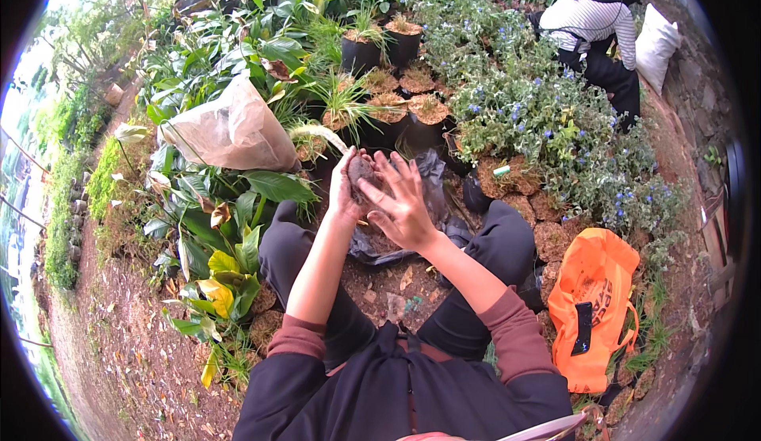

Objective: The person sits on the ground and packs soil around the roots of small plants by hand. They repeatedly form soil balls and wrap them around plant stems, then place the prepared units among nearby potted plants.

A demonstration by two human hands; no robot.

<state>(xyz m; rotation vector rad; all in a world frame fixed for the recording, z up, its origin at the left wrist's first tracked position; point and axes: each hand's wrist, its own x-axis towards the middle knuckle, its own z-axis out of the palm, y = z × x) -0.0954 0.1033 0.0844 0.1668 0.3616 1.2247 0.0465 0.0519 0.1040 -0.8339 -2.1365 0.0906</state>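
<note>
My left hand (344,187) cups a dark brown clump of soil (361,173) from the left side, held up in front of me. My right hand (403,202) presses against the clump from the right with its fingers spread. Both hands hover over a crumpled black plastic bag (434,186) lying on the ground between my knees. I am squatting on bare earth, in dark trousers and a dark top with reddish cuffs.
Black pots of plants (385,124) stand just beyond the hands. A translucent plastic sack (231,132) lies at left among broad-leaved plants. An orange bag (593,306) lies at right. Blue-flowered plants (547,124) fill the right; a crouching person (594,29) works beyond, beside a white sack (656,41).
</note>
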